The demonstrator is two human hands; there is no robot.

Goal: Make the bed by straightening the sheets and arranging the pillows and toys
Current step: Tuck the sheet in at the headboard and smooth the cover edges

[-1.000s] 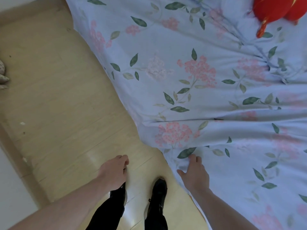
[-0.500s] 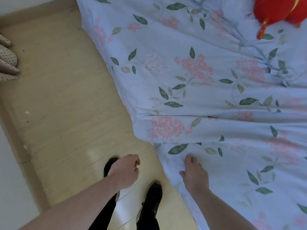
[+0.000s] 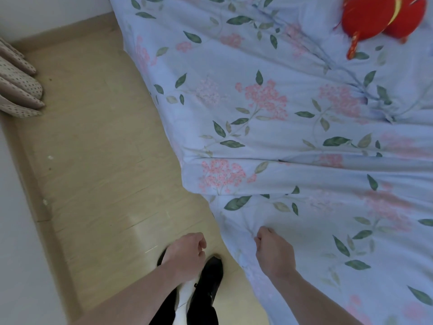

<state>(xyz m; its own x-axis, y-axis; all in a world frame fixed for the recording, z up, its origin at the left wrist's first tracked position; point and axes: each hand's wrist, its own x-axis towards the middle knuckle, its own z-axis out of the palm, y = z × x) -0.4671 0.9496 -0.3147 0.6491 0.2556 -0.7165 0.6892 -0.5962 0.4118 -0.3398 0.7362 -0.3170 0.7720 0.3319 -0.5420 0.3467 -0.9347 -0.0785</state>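
Sheet [image 3: 293,127] bunched in rt hand [image 3: 274,252] fingers [image 3: 263,232]

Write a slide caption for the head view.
Right hand pinches the floral sheet at the bed edge; left hand hangs free.

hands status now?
Left hand: loosely curled, holding nothing, over the floor.
Right hand: pinching the sheet near its edge.

We find no readable text, label, brand, number or sign anywhere: the floral sheet [image 3: 293,127] bears only a printed pattern, and the red toy [image 3: 375,17] shows no legible marking.
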